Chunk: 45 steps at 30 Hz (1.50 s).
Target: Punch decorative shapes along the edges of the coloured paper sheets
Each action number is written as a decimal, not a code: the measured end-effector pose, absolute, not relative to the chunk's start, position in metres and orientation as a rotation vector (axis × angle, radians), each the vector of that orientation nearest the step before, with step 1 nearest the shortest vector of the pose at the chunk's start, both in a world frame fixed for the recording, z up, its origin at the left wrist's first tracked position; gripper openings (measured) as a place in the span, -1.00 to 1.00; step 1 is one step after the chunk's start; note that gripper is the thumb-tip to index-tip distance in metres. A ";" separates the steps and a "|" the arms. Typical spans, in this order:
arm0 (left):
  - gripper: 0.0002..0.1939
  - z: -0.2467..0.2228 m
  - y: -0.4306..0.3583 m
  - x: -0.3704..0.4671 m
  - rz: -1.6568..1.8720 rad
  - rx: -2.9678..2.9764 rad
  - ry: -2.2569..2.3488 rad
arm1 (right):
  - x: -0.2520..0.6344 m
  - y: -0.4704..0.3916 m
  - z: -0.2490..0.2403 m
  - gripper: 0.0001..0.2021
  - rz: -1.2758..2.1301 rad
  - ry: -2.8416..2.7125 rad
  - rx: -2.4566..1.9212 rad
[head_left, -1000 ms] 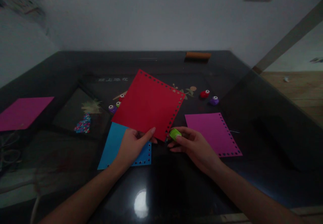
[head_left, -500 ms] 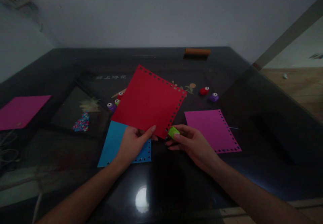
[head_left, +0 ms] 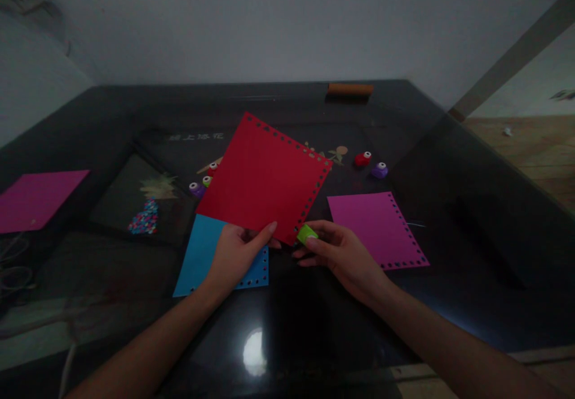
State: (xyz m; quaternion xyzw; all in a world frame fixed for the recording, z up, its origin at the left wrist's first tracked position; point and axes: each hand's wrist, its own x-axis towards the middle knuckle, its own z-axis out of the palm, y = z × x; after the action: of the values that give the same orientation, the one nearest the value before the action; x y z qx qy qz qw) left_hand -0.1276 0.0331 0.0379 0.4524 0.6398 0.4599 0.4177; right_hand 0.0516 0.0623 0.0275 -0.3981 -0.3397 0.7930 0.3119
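My left hand (head_left: 240, 252) pinches the lower edge of a red sheet of paper (head_left: 265, 177), thumb on top and fingers beneath. Punched holes run along the sheet's upper right and lower right edges. Closed around a small green craft punch (head_left: 307, 234), my right hand (head_left: 336, 249) holds it at the sheet's lowest corner. Under my left hand lies a blue sheet (head_left: 202, 255), also with holes along its edges. A pink-purple sheet (head_left: 366, 225) with holes on two edges rests on the table, partly behind my right hand.
Red (head_left: 362, 159) and purple (head_left: 380, 170) punches stand at the right. More punches (head_left: 196, 189) sit left of the red sheet, partly hidden. A pile of paper bits (head_left: 144, 218) and a pink sheet (head_left: 40, 200) lie left. A brown roll (head_left: 350, 89) rests by the wall.
The green punch and my right hand have shifted very slightly at the red sheet's corner. Both hands keep their holds; the view has tilted a little.
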 end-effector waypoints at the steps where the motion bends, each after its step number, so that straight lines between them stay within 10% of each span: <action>1: -0.82 0.038 0.033 -0.127 1.155 1.130 1.605 | 0.051 0.062 0.028 -0.65 2.091 -0.893 -1.047; 45: -0.83 0.042 0.028 -0.117 1.074 1.302 1.734 | 0.048 0.060 0.027 -0.68 2.029 -1.121 -1.080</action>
State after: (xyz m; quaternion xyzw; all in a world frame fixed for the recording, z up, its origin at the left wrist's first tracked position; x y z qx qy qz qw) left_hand -0.1169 0.0279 0.0422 0.5032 0.6705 0.4154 0.3531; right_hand 0.0482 0.0596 0.0274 -0.4044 -0.4198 0.7599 0.2877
